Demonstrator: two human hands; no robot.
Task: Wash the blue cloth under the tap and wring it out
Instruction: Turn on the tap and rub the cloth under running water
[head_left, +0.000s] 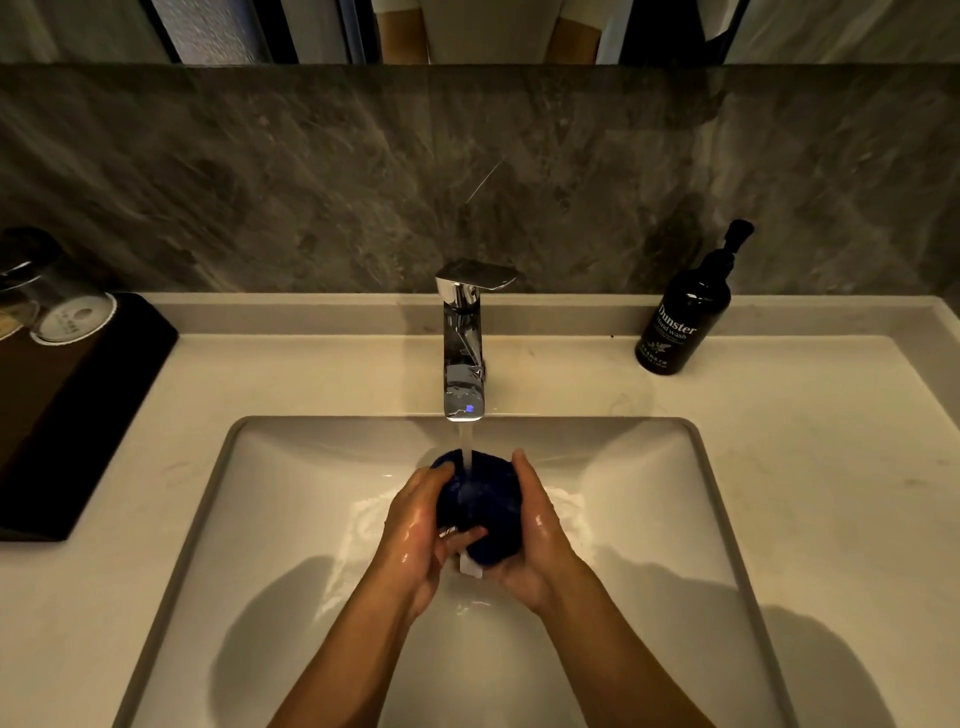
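I hold the blue cloth (480, 506) bunched in a ball between my two hands, over the middle of the sink (291, 519). My left hand (415, 535) cups its left side, fingers curled round it and one fingertip poking out underneath. My right hand (540, 540) wraps its right side. Water from the tap (462, 343) at the sink's back edge falls right onto the top of the cloth. A small white tag (470, 566) hangs under it.
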